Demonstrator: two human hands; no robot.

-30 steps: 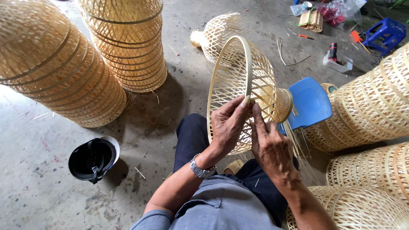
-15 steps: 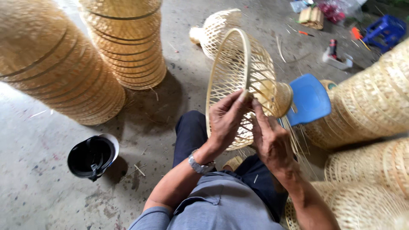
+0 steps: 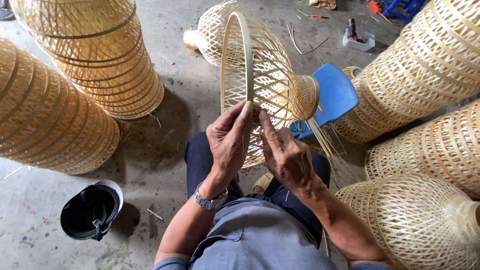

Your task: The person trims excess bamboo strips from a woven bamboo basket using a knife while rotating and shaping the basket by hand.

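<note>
I hold a woven bamboo lampshade frame (image 3: 272,75) upright over my knees, its round rim facing left and its narrow neck pointing right. My left hand (image 3: 231,140) grips the lower part of the rim, thumb raised along the hoop. My right hand (image 3: 285,152) pinches the lattice strips just beside it, fingers pressed into the weave. Loose thin bamboo strips (image 3: 325,142) trail down from the frame to the right of my right hand.
Stacks of finished woven shades stand at the left (image 3: 50,120) and upper left (image 3: 100,55), and more lie at the right (image 3: 430,65) and lower right (image 3: 415,220). A blue plastic stool (image 3: 335,95) sits behind the frame. A black helmet (image 3: 90,210) lies on the concrete floor.
The frame has stayed on my lap while my hands shifted slightly along its rim. The view has tilted a little.
</note>
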